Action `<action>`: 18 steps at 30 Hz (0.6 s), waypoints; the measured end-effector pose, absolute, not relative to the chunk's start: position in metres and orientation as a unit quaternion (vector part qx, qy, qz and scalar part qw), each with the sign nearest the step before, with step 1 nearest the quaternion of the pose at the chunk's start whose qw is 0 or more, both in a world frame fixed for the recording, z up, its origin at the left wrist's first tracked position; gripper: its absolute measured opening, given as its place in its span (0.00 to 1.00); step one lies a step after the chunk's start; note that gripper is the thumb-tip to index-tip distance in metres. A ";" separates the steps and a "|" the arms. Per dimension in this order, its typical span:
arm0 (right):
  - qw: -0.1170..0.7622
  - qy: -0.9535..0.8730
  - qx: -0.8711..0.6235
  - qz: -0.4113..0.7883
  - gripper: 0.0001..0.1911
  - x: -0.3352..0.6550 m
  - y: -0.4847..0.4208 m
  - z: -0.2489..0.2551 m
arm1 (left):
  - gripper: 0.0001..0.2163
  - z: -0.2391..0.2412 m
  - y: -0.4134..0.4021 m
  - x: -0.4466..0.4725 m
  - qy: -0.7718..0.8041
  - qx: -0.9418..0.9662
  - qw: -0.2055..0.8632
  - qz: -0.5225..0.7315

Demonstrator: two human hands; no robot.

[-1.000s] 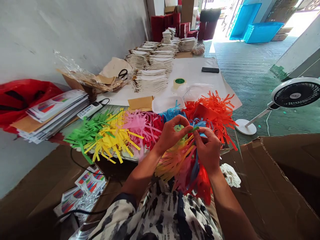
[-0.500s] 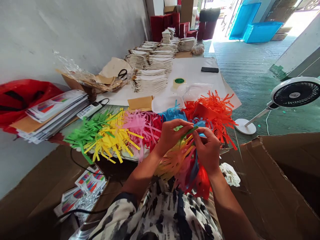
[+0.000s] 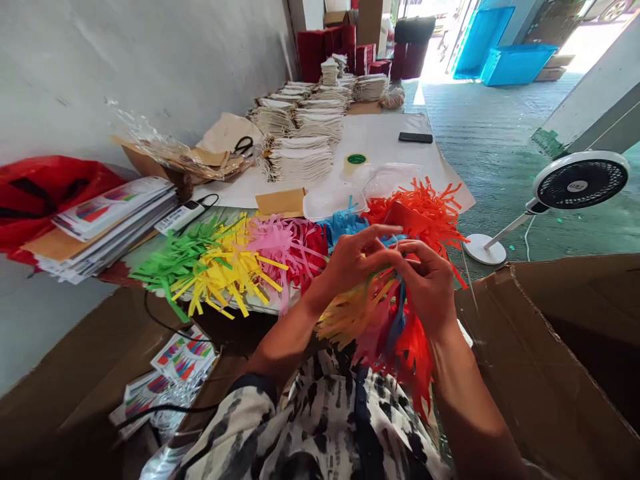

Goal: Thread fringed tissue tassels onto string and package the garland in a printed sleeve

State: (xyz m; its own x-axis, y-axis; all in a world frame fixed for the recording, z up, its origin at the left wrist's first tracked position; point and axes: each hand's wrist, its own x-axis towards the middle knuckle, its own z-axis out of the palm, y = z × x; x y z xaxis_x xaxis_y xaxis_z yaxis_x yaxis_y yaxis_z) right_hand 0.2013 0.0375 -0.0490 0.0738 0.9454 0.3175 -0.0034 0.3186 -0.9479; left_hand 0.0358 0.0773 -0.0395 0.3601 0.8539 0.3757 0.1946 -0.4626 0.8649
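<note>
– While our left hand (image 3: 353,257) and right hand (image 3: 430,287) meet nearer us than the white tray (image 3: 325,205), what do we grip?
– Right one pinched on a pale string (image 3: 395,242). Left one's fingertips at the same spot; closed or not, we can't tell.
– And the multicoloured tassels (image 3: 373,333)?
– Hanging below our hands, near side of the tray. Blue strips (image 3: 345,223) just before it, orange strips (image 3: 430,210) right, green strips (image 3: 175,253) left.

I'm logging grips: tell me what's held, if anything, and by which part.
The left hand and right hand pinch a bunch of colourful tassels at its top; the exact spot is hidden.
</note>
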 end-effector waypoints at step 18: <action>0.538 -0.729 -0.423 0.023 0.06 0.218 -0.031 0.013 | 0.18 -0.009 0.018 0.014 0.259 0.842 0.362 0.305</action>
State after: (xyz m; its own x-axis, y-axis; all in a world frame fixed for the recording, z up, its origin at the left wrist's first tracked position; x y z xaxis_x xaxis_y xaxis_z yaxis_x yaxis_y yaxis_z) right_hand 0.2178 -0.0313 0.0129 -0.0643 0.6412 0.7646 0.5911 0.6418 -0.4886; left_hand 0.0139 0.0183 -0.0092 0.6795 0.6575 0.3256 0.2161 -0.6034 0.7676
